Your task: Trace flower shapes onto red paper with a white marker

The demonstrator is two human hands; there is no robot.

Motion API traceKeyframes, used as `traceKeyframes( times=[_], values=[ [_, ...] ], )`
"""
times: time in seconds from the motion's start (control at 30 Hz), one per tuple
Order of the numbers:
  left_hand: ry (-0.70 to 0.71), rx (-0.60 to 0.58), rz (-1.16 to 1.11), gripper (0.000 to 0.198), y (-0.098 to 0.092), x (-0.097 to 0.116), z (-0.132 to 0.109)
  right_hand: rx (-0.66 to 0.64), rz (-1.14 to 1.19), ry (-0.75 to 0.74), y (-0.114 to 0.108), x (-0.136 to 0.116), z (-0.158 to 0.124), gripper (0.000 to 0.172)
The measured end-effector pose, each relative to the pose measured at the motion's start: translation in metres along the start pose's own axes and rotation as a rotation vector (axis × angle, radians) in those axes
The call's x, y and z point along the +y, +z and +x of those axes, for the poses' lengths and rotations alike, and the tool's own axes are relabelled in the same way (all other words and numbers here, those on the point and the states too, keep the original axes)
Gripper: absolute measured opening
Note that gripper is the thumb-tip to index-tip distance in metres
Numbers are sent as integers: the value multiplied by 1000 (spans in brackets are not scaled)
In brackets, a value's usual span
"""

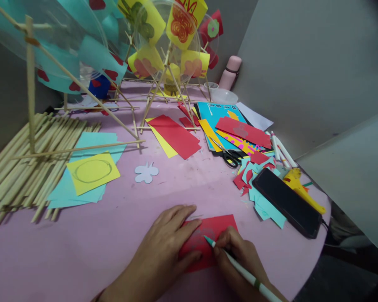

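A red piece of paper (223,224) lies on the pink table near its front edge, with a faint drawn outline on it. My left hand (170,241) rests flat on the paper's left side, fingers stretched out. In my right hand (236,251) is a white marker with a green tip (244,272), pinched between the fingers. Its tip is at the drawn outline, partly hidden by my fingers. Beyond my left hand lies a pale butterfly-shaped paper cutout (146,173).
Bamboo sticks (28,167), blue paper (78,200) and yellow paper (93,173) lie left. Stick-framed paper wheels (170,63) stand behind. Rightward are scissors (231,158), paper scraps (247,176), a phone (286,203), a yellow glue gun (302,191) and a pink bottle (229,73).
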State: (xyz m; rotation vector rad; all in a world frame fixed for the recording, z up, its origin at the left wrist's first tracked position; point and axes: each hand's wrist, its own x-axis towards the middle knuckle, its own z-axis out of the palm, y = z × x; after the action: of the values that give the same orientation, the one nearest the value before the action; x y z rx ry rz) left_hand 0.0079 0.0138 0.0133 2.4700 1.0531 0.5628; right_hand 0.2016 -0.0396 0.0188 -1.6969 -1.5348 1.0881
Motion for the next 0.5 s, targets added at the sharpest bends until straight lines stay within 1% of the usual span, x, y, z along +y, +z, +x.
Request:
traceKeyframes(
  times=[0.13, 0.33, 0.4, 0.5],
  values=[
    [6, 0, 3, 50, 0, 0, 1, 50, 31, -38, 0, 0, -1, 15],
    [3, -1, 4, 52, 1, -1, 1, -44, 37, -12, -5, 0, 0, 14],
    [8, -8, 9, 53, 1, 0, 1, -51, 39, -26, -5, 0, 0, 13],
    [8, -26, 12, 51, 0, 0, 2, -25, 50, -24, -5, -2, -1, 14]
  ],
)
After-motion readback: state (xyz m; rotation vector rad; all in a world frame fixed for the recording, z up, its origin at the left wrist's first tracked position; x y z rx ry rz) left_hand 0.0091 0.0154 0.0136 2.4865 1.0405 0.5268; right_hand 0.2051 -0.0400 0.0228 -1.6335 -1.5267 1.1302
